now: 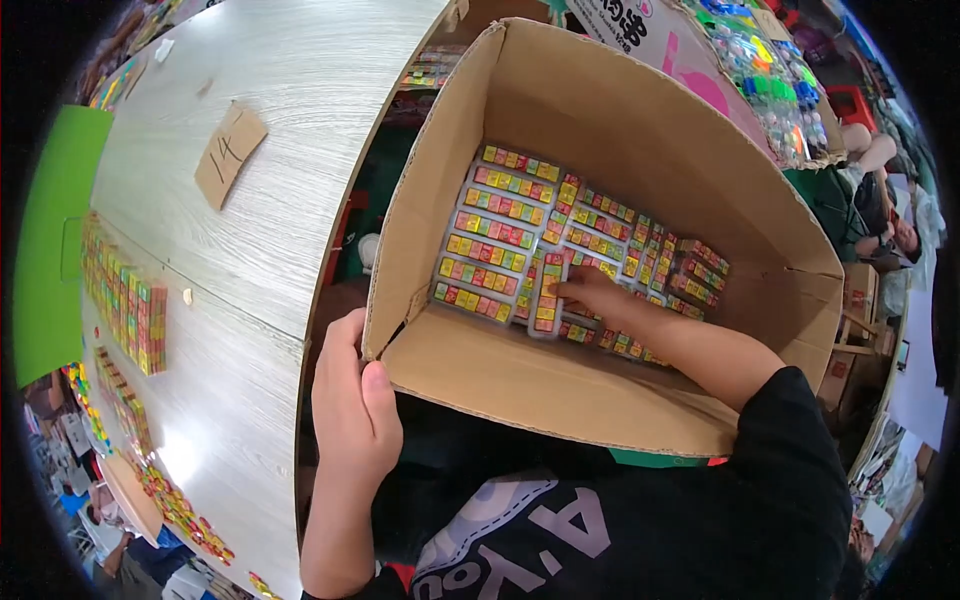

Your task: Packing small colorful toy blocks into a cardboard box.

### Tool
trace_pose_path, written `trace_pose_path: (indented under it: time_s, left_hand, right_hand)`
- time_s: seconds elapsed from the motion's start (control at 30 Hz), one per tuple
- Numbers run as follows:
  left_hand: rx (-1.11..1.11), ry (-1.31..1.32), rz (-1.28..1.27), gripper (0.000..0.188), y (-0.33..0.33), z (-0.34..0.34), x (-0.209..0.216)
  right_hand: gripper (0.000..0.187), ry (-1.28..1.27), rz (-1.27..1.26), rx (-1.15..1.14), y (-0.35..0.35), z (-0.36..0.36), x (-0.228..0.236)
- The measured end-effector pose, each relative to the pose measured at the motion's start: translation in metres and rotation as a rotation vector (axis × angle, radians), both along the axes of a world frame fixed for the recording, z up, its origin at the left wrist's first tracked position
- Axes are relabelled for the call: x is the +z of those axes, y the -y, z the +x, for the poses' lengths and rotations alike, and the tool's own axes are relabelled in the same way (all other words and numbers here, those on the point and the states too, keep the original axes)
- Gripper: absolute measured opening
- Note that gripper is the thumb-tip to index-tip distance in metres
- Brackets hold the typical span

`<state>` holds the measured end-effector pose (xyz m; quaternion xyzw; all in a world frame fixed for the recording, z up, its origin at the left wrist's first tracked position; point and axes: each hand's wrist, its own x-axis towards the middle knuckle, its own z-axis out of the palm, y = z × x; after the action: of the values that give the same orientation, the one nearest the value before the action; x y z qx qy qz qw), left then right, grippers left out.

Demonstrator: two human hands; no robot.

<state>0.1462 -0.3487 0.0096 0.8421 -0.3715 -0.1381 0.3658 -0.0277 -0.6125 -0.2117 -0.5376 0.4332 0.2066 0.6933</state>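
A large open cardboard box stands in front of me, right of the table. Inside lie several clear-wrapped strips of small red, yellow and green cubes, in rows. My left hand grips the box's near left corner from outside, thumb and fingers against the cardboard. Deep in the box, my right hand has its fingers closed on one strip of small cubes, which lies across others near the middle. The palm side and some fingertips of the right hand are hidden.
The pale table bears a cardboard tag, stacked cube strips and loose small pieces. A green panel stands at its far left. Beyond the box are bagged colourful goods; another person is at the right.
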Motion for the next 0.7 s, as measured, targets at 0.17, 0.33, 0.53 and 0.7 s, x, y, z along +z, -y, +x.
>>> trace_pose_path:
  time_s: [0.17,0.33,0.53,0.7]
  left_hand:
    - [0.014,-0.049,-0.116,0.038,0.002,-0.005,-0.006]
    - [0.028,-0.08,-0.111,0.037,0.005,-0.005,-0.008]
    - [0.034,-0.057,-0.066,0.041,-0.007,-0.001,0.001]
    - [-0.027,-0.292,-0.033,0.061,-0.033,-0.018,0.002]
  right_hand:
    - [0.044,0.012,-0.059,0.013,-0.006,0.003,-0.019]
    - [0.046,0.086,-0.241,-0.193,-0.021,0.01,-0.016]
    - [0.035,-0.052,-0.041,-0.088,-0.023,0.029,-0.008]
    - [0.028,-0.166,0.069,-0.065,-0.011,0.023,0.015]
